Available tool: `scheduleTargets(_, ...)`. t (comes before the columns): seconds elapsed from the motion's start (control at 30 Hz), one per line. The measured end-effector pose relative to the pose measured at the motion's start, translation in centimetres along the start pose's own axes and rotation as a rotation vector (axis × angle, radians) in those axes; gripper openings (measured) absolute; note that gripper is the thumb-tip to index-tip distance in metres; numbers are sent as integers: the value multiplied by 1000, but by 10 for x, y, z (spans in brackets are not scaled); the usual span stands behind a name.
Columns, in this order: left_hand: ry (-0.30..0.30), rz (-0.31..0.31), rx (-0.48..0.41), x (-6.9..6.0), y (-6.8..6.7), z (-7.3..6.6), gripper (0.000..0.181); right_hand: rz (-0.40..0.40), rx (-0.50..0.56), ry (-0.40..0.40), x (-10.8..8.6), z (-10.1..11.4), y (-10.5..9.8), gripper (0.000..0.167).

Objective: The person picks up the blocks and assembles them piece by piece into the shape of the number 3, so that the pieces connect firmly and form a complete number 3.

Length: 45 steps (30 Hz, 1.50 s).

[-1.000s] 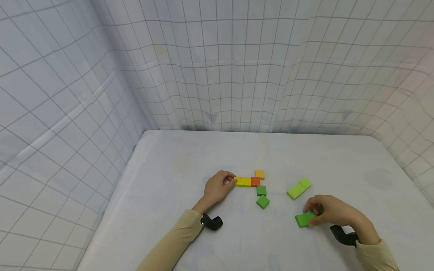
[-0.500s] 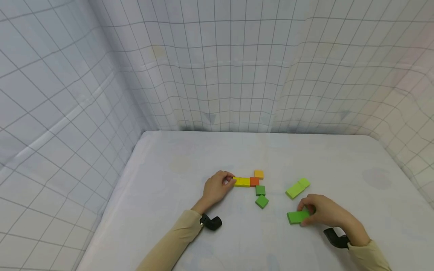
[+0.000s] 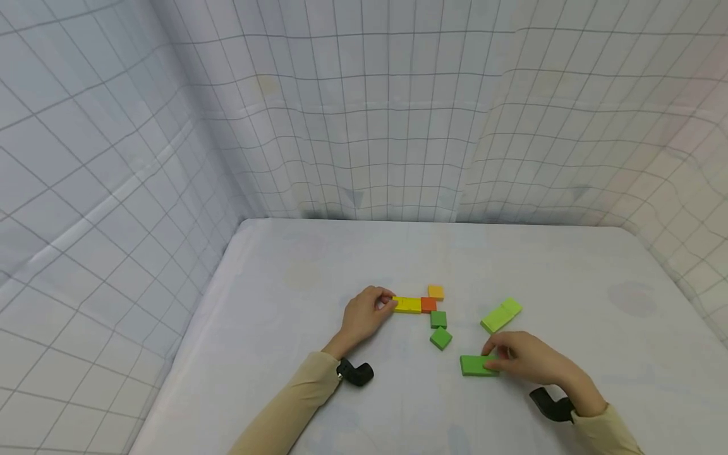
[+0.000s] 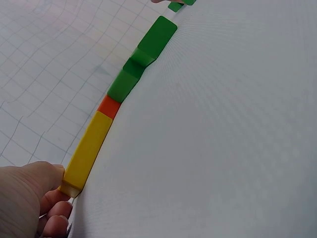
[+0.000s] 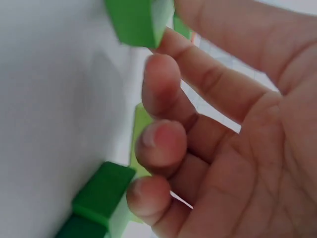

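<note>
My left hand (image 3: 364,314) pinches the left end of a long yellow block (image 3: 408,306); the left wrist view shows thumb and fingers at the end of this yellow block (image 4: 89,151). An orange-red block (image 3: 428,305) touches its right end. Beside that lie a small orange block (image 3: 435,292), a green block (image 3: 438,319) and a second, turned green block (image 3: 440,338). At the right, my right hand (image 3: 529,359) pinches a long green block (image 3: 474,365) between thumb and forefinger, its right end hidden. The right wrist view shows this green block (image 5: 133,22) at the top, other fingers curled loosely.
Behind my right hand lies a light green pair of blocks (image 3: 501,315), set diagonally. Dark green blocks (image 5: 104,191) also appear low in the right wrist view. A white cloth covers the table (image 3: 318,253), with grid-patterned curtains (image 3: 364,126) at the back and sides.
My right hand has moved left with the long green block, which has turned slightly and now lies nearly level across the view. My left hand stays at the yellow block's end.
</note>
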<state>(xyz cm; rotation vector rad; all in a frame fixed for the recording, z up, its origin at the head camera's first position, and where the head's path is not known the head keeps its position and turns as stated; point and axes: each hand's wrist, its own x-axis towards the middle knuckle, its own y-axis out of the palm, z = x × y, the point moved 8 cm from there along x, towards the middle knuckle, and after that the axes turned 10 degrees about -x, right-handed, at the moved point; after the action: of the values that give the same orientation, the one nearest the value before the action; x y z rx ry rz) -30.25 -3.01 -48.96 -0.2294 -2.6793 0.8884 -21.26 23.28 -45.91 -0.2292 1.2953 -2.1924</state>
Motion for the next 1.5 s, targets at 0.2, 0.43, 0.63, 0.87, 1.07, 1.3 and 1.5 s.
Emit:
scheduleTargets(0.2, 4, -3, 1, 0, 0, -1, 20, -4, 29, 69, 0, -7, 2, 20)
scheduleTargets(0.43, -4, 0, -4, 0, 0, -1, 20, -1, 44, 84, 3, 5, 13, 22)
scheduleTargets(0.63, 0, -8, -6, -1, -1, -2, 19, -33, 5, 69, 15, 25, 27, 21)
scheduleTargets(0.87, 5, -9, 6, 0, 0, -2, 19, -95, -71, 48, 34, 51, 37, 22)
scheduleTargets(1.07, 16, -14, -3, 0, 0, -2, 19, -140, -118, 50, 45, 68, 41, 20)
scheduleTargets(1.3, 25, -17, -12, -1, -2, -6, 19, -177, -159, 62, 51, 76, 41, 20)
scheduleTargets(1.5, 14, -12, -6, -1, -2, -4, 19, -209, -200, 61, 57, 80, 38, 16)
